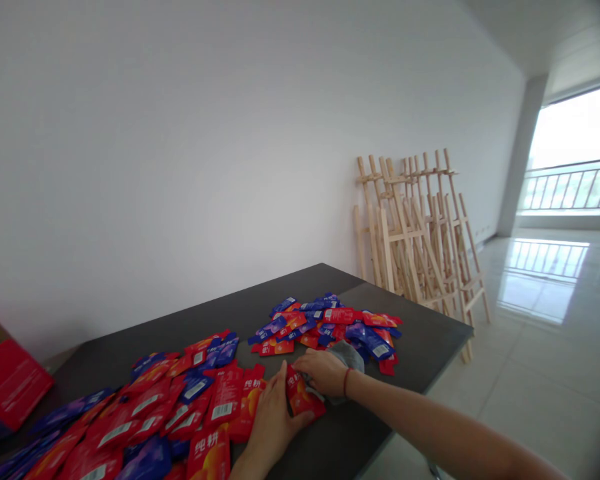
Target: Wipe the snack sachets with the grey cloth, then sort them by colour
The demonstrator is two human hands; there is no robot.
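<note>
Red pouch (pixel 300 392), glossy and flat with orange rounded shapes printed on it, and it lies right there in the grip, down on the smooth dark tabletop (pixel 300 281)! Left hand (pixel 271 419) holds it by the side, fingers along one edge, thumb over the near end; right hand (pixel 323 372), thin red cord (pixel 347 382) round the wrist, bunches a soft, crumpled grey cloth (pixel 354 353), fingers up against the pouch's far end. Just beyond the grip, a loose heap of shiny red and blue pouches (pixel 300 325); left of it, a bigger slick spread of pouches (pixel 150 400), flat rectangles overlapping! Farther left, a stiff-sided red box (pixel 13 383); well past the grip to the right, slender pale wooden easels (pixel 410 233) by a plain white wall (pixel 205 153)
</note>
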